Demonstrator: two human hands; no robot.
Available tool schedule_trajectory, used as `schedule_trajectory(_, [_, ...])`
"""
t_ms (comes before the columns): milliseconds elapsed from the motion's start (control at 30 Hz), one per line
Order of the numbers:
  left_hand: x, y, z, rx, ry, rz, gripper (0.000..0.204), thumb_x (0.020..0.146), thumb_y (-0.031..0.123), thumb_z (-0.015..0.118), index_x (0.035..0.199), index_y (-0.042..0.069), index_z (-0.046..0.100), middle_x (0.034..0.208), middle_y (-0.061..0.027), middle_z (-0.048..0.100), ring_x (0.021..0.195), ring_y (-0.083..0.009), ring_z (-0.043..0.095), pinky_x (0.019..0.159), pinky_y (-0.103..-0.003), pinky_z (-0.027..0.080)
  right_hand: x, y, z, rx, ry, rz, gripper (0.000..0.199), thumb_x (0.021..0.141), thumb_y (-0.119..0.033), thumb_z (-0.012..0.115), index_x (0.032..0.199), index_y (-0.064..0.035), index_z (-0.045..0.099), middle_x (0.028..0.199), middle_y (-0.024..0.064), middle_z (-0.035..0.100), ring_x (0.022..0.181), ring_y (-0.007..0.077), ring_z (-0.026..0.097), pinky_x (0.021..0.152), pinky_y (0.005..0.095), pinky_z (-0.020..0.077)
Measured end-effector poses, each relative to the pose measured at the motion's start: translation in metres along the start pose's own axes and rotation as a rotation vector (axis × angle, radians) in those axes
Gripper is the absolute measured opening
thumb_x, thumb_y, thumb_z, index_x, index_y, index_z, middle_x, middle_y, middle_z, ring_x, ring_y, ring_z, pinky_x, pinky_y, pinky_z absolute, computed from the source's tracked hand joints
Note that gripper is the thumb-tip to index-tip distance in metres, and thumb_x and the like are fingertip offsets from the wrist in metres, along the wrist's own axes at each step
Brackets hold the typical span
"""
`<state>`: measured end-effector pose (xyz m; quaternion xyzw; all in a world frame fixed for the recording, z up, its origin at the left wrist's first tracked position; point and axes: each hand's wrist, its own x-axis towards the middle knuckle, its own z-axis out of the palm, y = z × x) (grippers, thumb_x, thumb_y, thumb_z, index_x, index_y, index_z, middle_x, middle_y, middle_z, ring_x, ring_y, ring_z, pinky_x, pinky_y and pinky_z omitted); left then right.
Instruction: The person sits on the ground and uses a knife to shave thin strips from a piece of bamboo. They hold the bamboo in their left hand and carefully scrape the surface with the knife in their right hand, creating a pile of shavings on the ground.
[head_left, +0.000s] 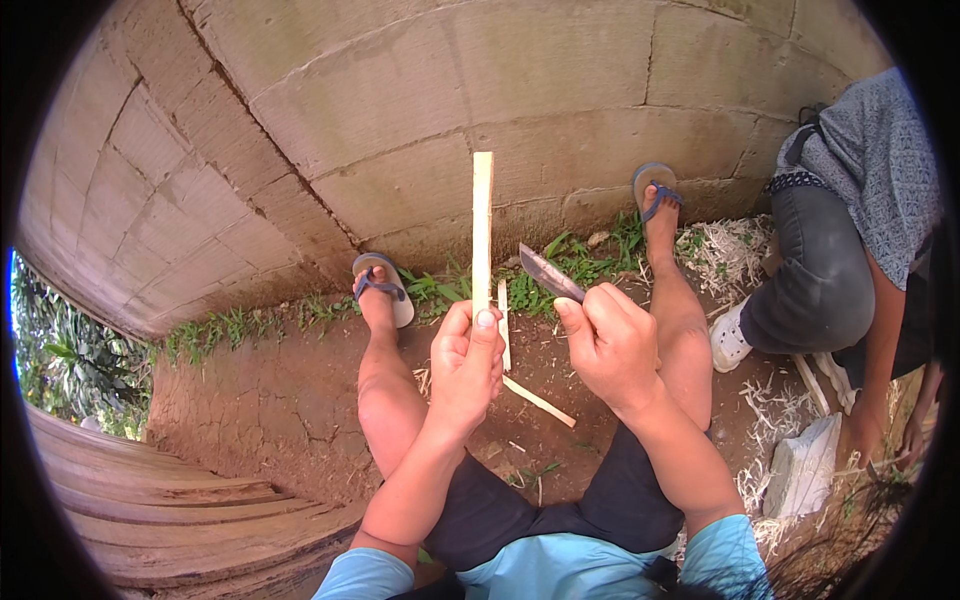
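A pale, flat wooden stick (482, 220) stands upright in my left hand (466, 362), whose fingers are wrapped round its lower end with the thumb on the front. To its right, my right hand (612, 345) is closed round the handle of a knife (550, 272). The dark blade points up and to the left, apart from the stick; the handle is hidden in my fist. Below and between my hands, two more pale sticks lie on the ground: one nearly upright in view (504, 335), the other slanting (539, 401).
A block wall (400, 110) rises ahead, with grass (568, 280) along its foot. At the right sits another person (825, 250), hands low near a pale block (803, 468) and scattered shavings (725, 250). Wooden boards (180, 500) are at lower left.
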<state>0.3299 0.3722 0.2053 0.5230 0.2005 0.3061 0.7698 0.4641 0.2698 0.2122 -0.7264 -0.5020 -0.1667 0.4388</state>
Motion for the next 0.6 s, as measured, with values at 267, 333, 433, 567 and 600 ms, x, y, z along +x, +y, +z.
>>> schedule_trajectory(267, [0.004,-0.011,-0.009,0.009,-0.146,0.043,0.023,0.099,0.019,0.046,0.114,0.001,0.048,0.085,-0.0028,0.056,0.065,-0.0044,0.051,0.054,-0.02,0.047,-0.004,-0.001,0.004,0.222,-0.172,-0.036,0.029,0.082,-0.02,0.067,0.064,-0.0056,0.05,0.058,0.0085,0.047,0.049,0.0267,0.051,0.044,0.0361,0.0411])
schedule_trajectory(333, [0.002,-0.01,-0.004,0.025,-0.149,0.062,0.027,0.098,0.018,0.047,0.118,0.0,0.048,0.083,-0.0031,0.056,0.06,-0.0059,0.052,0.05,-0.019,0.046,-0.006,0.003,0.005,0.249,-0.212,-0.018,0.027,0.083,-0.022,0.067,0.069,-0.0055,0.051,0.059,0.0089,0.051,0.049,0.0269,0.054,0.045,0.036,0.0428])
schedule_trajectory(433, [0.0,-0.003,-0.009,-0.038,-0.171,-0.035,0.034,0.098,0.017,0.046,0.127,0.0,0.043,0.083,-0.0041,0.056,0.055,-0.0059,0.049,0.043,-0.019,0.043,-0.005,0.002,0.005,0.285,-0.262,0.025,0.025,0.083,-0.025,0.068,0.082,-0.0052,0.052,0.062,0.0104,0.057,0.052,0.0282,0.059,0.046,0.0364,0.0461])
schedule_trajectory(567, [0.0,-0.004,-0.005,-0.044,-0.188,0.044,0.044,0.099,0.017,0.045,0.138,0.004,0.031,0.085,-0.0042,0.055,0.048,-0.0038,0.044,0.038,-0.016,0.039,-0.006,0.001,0.004,0.311,-0.279,0.054,0.04,0.083,-0.03,0.068,0.107,-0.0052,0.046,0.068,0.0132,0.064,0.059,0.0312,0.066,0.05,0.0378,0.0504])
schedule_trajectory(600, [0.0,-0.006,-0.007,-0.037,-0.207,0.036,0.048,0.099,0.017,0.046,0.141,0.005,0.027,0.084,-0.0044,0.055,0.049,-0.0039,0.045,0.039,-0.017,0.04,-0.006,0.001,0.004,0.313,-0.279,0.053,0.04,0.083,-0.03,0.068,0.107,-0.0052,0.046,0.068,0.0132,0.064,0.059,0.0312,0.066,0.05,0.0378,0.0504])
